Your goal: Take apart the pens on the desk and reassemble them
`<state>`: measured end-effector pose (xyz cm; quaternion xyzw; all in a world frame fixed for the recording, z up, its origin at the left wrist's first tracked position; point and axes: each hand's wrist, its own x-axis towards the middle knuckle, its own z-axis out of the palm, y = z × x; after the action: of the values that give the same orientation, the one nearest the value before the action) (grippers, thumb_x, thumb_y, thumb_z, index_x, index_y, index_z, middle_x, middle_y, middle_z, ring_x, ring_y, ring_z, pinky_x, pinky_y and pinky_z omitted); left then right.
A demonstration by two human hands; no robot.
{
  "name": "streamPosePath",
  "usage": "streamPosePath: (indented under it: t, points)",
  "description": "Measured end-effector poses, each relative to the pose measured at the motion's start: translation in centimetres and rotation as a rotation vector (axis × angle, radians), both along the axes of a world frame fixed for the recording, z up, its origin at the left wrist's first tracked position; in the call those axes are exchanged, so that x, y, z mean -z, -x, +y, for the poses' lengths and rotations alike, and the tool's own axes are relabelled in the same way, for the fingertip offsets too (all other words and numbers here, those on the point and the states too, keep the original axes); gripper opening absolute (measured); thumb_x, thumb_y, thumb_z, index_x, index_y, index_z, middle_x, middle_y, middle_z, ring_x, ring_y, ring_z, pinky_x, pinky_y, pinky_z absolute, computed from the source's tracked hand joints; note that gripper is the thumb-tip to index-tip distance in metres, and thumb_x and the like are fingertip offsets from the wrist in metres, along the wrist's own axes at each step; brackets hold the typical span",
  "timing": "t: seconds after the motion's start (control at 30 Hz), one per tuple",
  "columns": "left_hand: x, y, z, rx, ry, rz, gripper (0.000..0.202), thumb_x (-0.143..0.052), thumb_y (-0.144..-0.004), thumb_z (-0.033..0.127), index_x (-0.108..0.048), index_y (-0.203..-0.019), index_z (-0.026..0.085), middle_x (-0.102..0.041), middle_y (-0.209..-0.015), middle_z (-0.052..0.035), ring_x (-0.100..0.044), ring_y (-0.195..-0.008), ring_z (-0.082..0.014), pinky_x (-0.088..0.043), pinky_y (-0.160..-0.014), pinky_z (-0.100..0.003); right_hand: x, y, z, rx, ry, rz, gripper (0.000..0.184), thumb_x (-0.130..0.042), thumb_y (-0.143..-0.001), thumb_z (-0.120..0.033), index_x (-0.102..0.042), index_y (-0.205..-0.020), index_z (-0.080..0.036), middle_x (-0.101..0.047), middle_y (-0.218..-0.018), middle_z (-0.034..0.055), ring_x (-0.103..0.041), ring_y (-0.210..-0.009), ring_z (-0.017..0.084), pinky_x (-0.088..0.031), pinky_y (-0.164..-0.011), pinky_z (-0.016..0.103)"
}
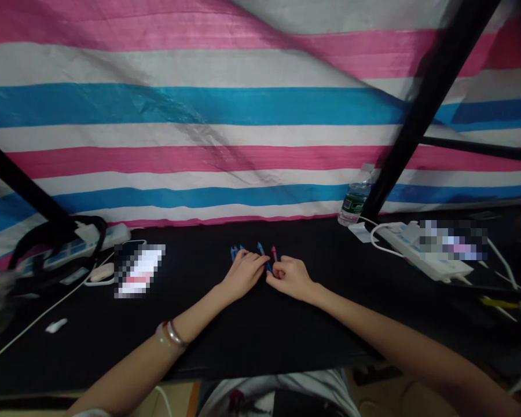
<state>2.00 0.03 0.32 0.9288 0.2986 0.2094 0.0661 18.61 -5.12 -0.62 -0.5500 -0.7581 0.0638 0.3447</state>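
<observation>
Left of the red pen [274,253], the left hand [245,271] partly covers blue pens [261,249]; at that pen, the right hand [292,278] curls, both grips unclear.

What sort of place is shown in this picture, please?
Probably a makeshift indoor work booth: a striped plastic sheet hangs behind a black table, where a white power strip lies.

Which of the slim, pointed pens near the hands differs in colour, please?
The slim reddish-pink pen, farthest right of them, by the bare right hand; the other visible slim pens are blue.
</observation>
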Motion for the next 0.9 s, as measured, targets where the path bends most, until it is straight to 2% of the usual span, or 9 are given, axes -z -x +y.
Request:
streamPosePath:
  t: [0.2,0.37,0.47,0.6,0.9]
  points:
    - [0.0,0.3,0.3,0.040,0.082,-0.048,0.027,-0.048,-0.079,0.015,-0.061,-0.100,0.025,-0.062,-0.087,-0.0048,-0.054,-0.087,-0.0210,-0.028,-0.088,-0.041,-0.3,-0.1,0.0,-0.051,-0.004,-0.020,0.027,-0.053,-0.077,-0.031,-0.050,-0.052,-0.019,-0.046,-0.050,-0.0022,-0.044,-0.055,0.011,-0.027,-0.052,0.023]
    - [0.0,0.4,0.3,0.084,0.057,-0.003,0.027,-0.045,-0.082,0.017,-0.061,-0.103,0.024,-0.061,-0.088,-0.0051,-0.054,-0.087,-0.0201,-0.030,-0.086,-0.038,-0.2,-0.7,0.7,0.082,0.032,0.115,0.014,-0.047,-0.081,-0.028,-0.058,-0.078,-0.021,-0.051,-0.060,-0.0030,-0.049,-0.059,0.011,-0.032,-0.056,0.021]
    - [0.0,0.3,0.3,0.104,0.065,-0.011,0.028,-0.044,-0.084,0.021,-0.061,-0.105,0.026,-0.061,-0.090,-0.0050,-0.053,-0.088,-0.0193,-0.030,-0.087,-0.038,0.3,-1.0,1.3,0.165,0.122,0.145,0.019,-0.049,-0.079,-0.029,-0.061,-0.091,-0.021,-0.056,-0.066,-0.0021,-0.052,-0.062,0.012,-0.034,-0.057,0.022]
    - [-0.1,0.3,0.2,0.108,0.069,0.000,0.029,-0.044,-0.085,0.022,-0.060,-0.109,0.027,-0.061,-0.094,-0.0050,-0.053,-0.091,-0.0193,-0.030,-0.087,-0.037,0.8,-1.3,1.8,0.177,0.199,0.122,0.027,-0.051,-0.078,-0.029,-0.061,-0.102,-0.021,-0.060,-0.069,-0.0010,-0.056,-0.069,0.014,-0.035,-0.061,0.023]
    - [-0.4,0.3,-0.1,0.121,0.063,0.045,0.032,-0.043,-0.086,0.023,-0.055,-0.115,0.028,-0.057,-0.112,-0.0066,-0.050,-0.103,-0.0219,-0.031,-0.086,-0.037,0.9,-1.3,2.0,0.175,0.249,0.081,0.033,-0.050,-0.080,-0.030,-0.061,-0.109,-0.022,-0.063,-0.066,-0.0012,-0.058,-0.066,0.015,-0.035,-0.057,0.023]
